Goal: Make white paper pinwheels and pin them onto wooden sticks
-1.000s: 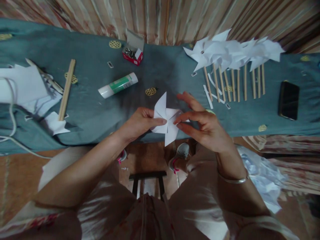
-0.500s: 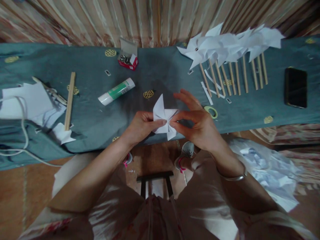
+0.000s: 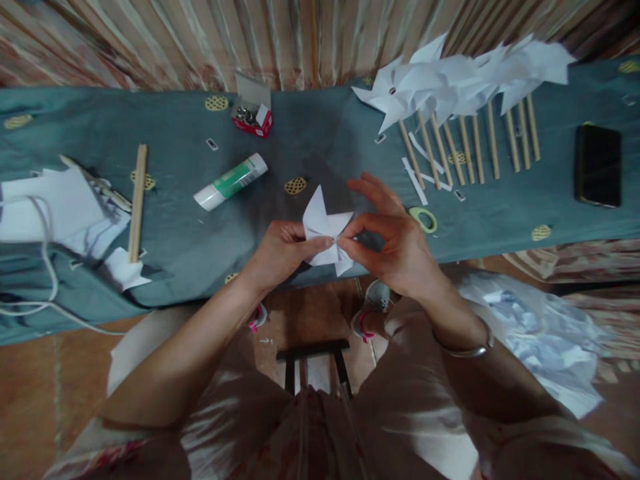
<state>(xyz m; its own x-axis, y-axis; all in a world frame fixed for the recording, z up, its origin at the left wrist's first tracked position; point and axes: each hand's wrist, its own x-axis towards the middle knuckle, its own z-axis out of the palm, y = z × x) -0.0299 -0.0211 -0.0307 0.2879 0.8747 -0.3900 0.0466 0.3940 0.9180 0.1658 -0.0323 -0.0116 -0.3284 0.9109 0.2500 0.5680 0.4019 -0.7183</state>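
Note:
A white paper pinwheel [image 3: 316,220] is held over the table's near edge, between my two hands. My left hand [image 3: 283,253] grips its left side, the thumb pressed on the folded centre. With thumb and index finger pinched at the right of the centre, my right hand [image 3: 393,240] also has hold of it, its other fingers raised. Whether a small part sits between those fingertips I cannot tell. Just right of my right hand lie scissors with pale green handles [image 3: 423,219], mostly hidden.
Finished paper pinwheels [image 3: 460,80] on wooden sticks [image 3: 477,150] lie at back right, beside a phone [image 3: 598,165]. A glue stick [image 3: 231,181], a red box of metal pins [image 3: 253,120], wooden sticks [image 3: 138,203] and paper sheets [image 3: 60,200] lie leftward. A plastic bag [image 3: 545,333] stands lower right.
The view has shifted slightly. Both hands keep their hold on the pinwheel, with the right fingertips still at its centre; little else differs.

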